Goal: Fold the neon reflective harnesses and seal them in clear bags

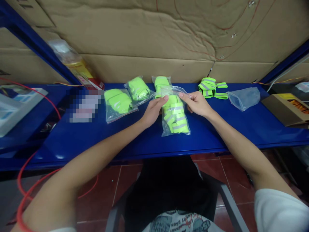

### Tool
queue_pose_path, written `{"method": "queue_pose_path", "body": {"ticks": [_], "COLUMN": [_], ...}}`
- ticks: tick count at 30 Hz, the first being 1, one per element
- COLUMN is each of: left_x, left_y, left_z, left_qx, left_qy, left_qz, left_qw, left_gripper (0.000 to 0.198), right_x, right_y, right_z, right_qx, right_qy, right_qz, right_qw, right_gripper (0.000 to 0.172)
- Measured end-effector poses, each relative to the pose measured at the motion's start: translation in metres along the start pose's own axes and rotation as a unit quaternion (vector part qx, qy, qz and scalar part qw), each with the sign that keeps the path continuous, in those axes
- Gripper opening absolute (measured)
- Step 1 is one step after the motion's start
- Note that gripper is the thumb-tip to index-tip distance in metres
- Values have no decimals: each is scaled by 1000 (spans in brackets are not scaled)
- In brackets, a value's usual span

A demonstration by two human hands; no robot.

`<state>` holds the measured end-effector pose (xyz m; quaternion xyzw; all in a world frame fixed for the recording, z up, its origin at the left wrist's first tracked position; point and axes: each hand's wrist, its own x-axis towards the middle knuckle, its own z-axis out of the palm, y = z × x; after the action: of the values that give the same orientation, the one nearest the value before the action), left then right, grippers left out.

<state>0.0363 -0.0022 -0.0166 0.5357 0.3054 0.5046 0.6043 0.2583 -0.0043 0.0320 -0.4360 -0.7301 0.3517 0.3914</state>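
Note:
Both hands hold a clear zip bag with a neon-yellow reflective strap folded inside, grey bands showing. My left hand pinches the bag's upper left edge between thumb and fingers. At the upper right edge, my right hand grips the plastic near its opening. Behind it lies another bagged strap, partly covered. Two more bagged straps, one bundle and another bundle, lie to the left. A loose reflective strap rests to the right, beside an unfilled clear bag.
A blue shelf table carries everything, with a cardboard wall behind. At left stand a bottle and a white tray. An open cardboard box sits at the right. A red hose loops at lower left.

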Motion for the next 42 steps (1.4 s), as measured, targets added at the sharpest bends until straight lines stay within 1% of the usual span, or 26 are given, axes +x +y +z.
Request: {"method": "queue_pose_path", "body": {"ticks": [2, 4, 6, 8, 9, 11, 14, 16, 18, 20, 23, 26, 28, 30, 32, 34, 36, 38, 40, 42], "left_x": [0, 1, 0, 0, 0, 0, 0, 0, -1, -2, -2, -1, 1, 2, 2, 1, 0, -1, -2, -2], "left_y": [2, 6, 10, 13, 14, 14, 13, 13, 15, 18, 20, 18, 15, 13, 12, 12, 15, 17, 18, 18], "left_z": [0, 1, 2, 2, 1, 0, -1, 0, 1, 2, 2, -1, -2, -3, -3, -1, 1, 2, 3, 3], "left_qx": [-12, -17, -23, -22, -17, -5, -18, -37, -42, -33, -25, -29, -29, -22, -24, -37, -43, -36, -24, -13], "left_qy": [13, 39, 54, 55, 56, 67, 70, 45, 23, 21, 34, 52, 65, 74, 77, 63, 37, 26, 44, 68], "left_qz": [-41, -65, -78, -82, -81, -77, -74, -81, -92, -98, -89, -76, -72, -68, -66, -64, -68, -79, -82, -68], "left_qw": [999, 997, 995, 995, 995, 995, 995, 995, 995, 994, 995, 995, 995, 995, 995, 995, 996, 996, 995, 995], "left_gripper": [52, 49, 45, 40, 38, 33, 32, 41, 49, 51, 45, 33, 26, 25, 27, 36, 46, 50, 46, 41], "right_x": [2, 5, 8, 10, 11, 11, 9, 8, 7, 6, 6, 5, 5, 4, 3, 2, 1, 1, 1, 1], "right_y": [3, 8, 13, 15, 15, 13, 7, 4, 3, 3, 3, 2, 2, 2, 3, 4, 3, 1, -2, -4], "right_z": [2, 5, 7, 8, 8, 7, 9, 11, 14, 18, 22, 26, 28, 28, 29, 29, 29, 29, 29, 28], "right_qx": [15, 66, 126, 186, 215, 272, 318, 323, 325, 332, 344, 349, 350, 352, 350, 328, 291, 262, 257, 271], "right_qy": [12, 26, 46, 58, 56, 30, -10, -14, -5, 6, 15, 15, 16, 17, 23, 41, 61, 71, 67, 61], "right_qz": [-8, 11, 57, 114, 139, 178, 210, 211, 208, 214, 226, 229, 234, 236, 220, 181, 139, 118, 125, 142], "right_qw": [1000, 997, 989, 974, 965, 945, 924, 923, 923, 919, 911, 909, 907, 906, 910, 926, 945, 955, 956, 950], "right_gripper": [76, 72, 63, 54, 52, 51, 54, 55, 53, 50, 42, 32, 30, 31, 35, 39, 43, 46, 48, 47]}}
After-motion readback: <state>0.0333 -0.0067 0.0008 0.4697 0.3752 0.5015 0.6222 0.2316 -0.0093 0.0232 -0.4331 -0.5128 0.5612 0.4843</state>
